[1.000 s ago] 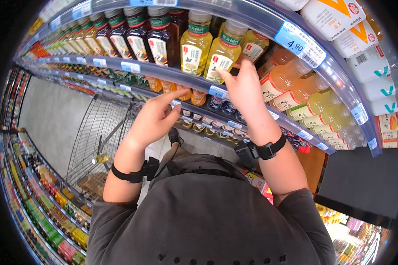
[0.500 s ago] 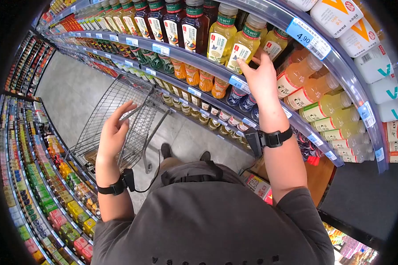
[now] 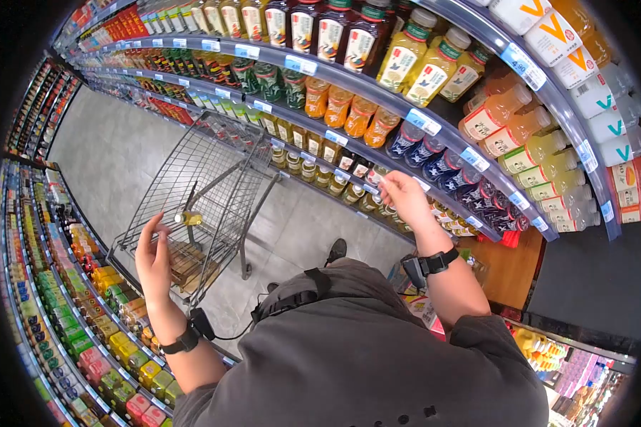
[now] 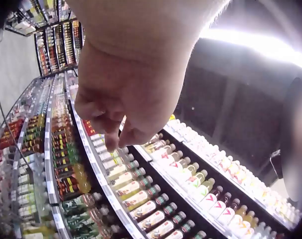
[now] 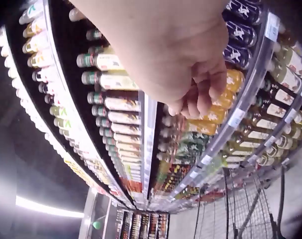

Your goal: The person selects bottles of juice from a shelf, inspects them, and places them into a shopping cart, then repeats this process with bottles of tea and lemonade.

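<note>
The right hand hangs in front of the lower shelves with nothing in it, its fingers loosely bent. Above it, away from the fingers, yellow bottles with green neck bands stand on a shelf beside dark bottles. The left hand is raised near the cart, empty, fingers loosely bent. In the left wrist view that hand appears in front of the shelves, touching nothing that I can make out. The right wrist view has the right hand with fingers bent and holding nothing.
A wire shopping cart stands on the grey floor, with a yellow bottle and a cardboard box in it. Drink shelves curve across the top; another shelf row runs along the left. A black surface lies at the right.
The right hand has let go of the yellow bottle on the shelf and come down and back. The left hand has moved left and lower. The view has shifted, showing more of the cart.
</note>
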A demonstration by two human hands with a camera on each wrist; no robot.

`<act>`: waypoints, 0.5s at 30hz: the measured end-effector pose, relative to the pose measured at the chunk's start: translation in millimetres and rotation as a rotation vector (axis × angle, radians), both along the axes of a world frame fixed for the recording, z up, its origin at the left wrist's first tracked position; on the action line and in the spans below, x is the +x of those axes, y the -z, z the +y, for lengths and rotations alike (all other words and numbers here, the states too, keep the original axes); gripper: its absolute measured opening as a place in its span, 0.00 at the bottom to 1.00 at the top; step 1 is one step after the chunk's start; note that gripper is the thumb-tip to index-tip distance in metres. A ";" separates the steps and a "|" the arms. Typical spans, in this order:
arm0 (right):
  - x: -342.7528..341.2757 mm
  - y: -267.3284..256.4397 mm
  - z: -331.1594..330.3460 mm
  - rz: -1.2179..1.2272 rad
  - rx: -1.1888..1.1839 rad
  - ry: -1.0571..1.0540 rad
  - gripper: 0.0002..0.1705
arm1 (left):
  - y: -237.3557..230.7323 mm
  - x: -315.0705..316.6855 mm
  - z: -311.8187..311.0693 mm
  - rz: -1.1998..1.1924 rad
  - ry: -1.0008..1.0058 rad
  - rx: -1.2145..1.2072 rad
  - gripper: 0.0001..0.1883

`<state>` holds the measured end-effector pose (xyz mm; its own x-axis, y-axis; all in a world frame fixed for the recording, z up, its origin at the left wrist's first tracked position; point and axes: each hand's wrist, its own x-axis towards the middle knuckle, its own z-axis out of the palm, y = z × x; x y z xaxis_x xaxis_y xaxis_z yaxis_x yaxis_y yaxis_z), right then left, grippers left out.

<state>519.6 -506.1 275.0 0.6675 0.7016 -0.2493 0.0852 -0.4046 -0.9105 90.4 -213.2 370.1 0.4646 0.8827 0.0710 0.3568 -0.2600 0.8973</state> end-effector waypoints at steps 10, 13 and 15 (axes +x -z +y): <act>-181.8 -36.3 126.3 -0.111 -0.017 -0.444 0.17 | 66.5 -213.5 26.2 -0.059 -0.247 -0.014 0.11; -232.0 -37.4 155.8 -0.183 -0.058 -0.501 0.18 | 59.9 -252.3 21.3 -0.046 -0.292 -0.065 0.11; -257.4 -33.0 170.1 -0.179 -0.049 -0.563 0.20 | 56.5 -277.3 19.1 -0.028 -0.328 -0.096 0.11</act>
